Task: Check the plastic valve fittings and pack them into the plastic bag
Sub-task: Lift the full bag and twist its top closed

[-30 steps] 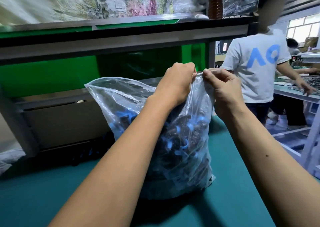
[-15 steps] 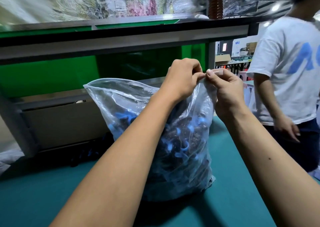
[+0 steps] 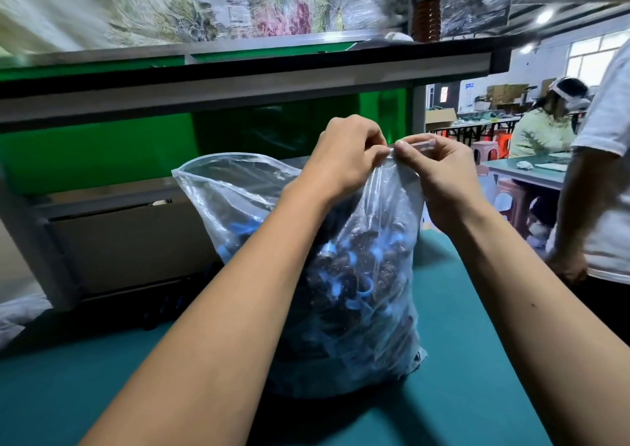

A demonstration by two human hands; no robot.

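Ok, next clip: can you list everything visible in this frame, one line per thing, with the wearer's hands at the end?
plastic bag: one, clear, standing upright on the table, mouth open on its left side
valve fittings: too many to count, dark with blue parts, inside the bag
table: one, teal top, under the bag
shelf: one, grey frame with green panel behind, above and behind the bag
brown bottle: one, on the shelf top, upper part cut off
standing person: one, white T-shirt, right edge
seated person: one, pale top, at a far table on the right
pink stools: at least two, far right
left hand: pinches the bag's top edge
right hand: pinches the top edge beside the left hand
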